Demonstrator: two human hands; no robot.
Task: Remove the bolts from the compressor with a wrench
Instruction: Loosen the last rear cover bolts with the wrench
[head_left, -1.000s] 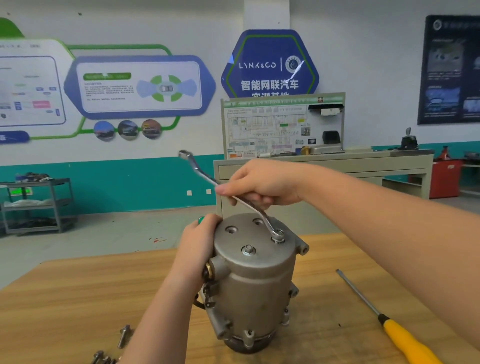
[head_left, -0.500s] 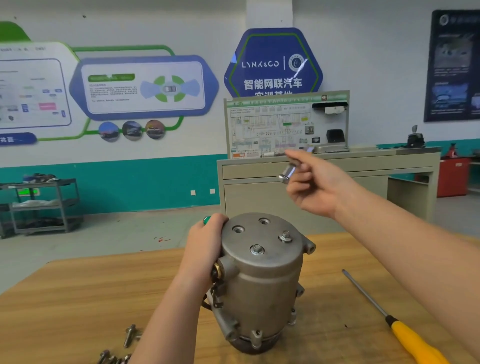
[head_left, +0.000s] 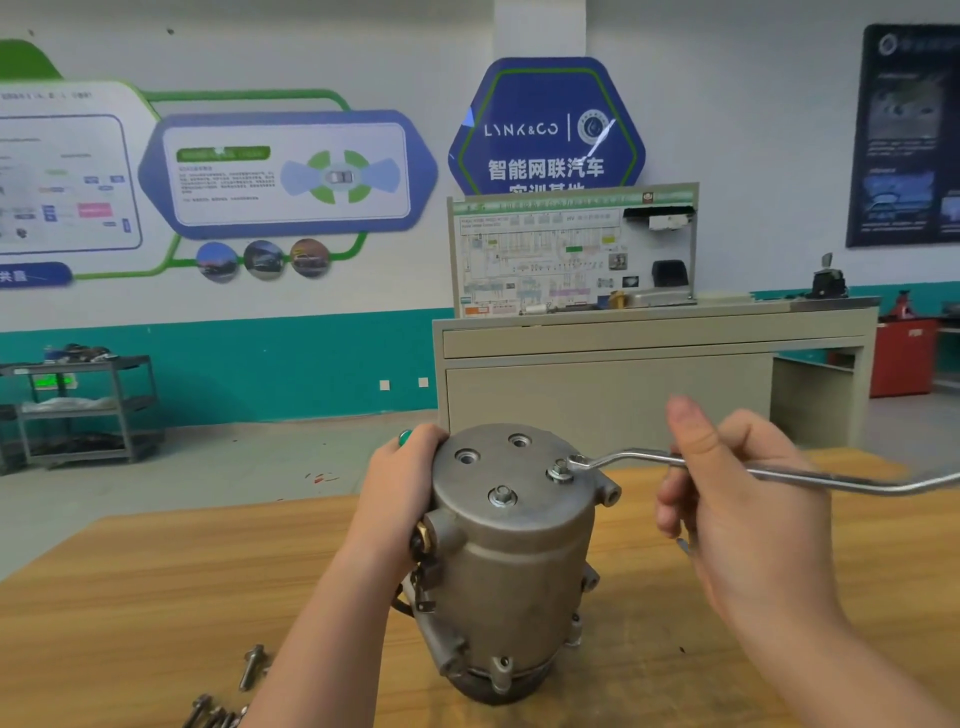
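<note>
Here the left hand (head_left: 400, 483) grips the compressor (head_left: 511, 561); the right hand (head_left: 737, 514) clasps the wrench (head_left: 634, 458).

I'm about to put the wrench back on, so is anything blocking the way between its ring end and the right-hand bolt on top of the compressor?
Nothing visible does. The wrench ring end sits right beside the right-hand bolt, and the compressor top around it is bare. The left hand grips the far left side.
</note>
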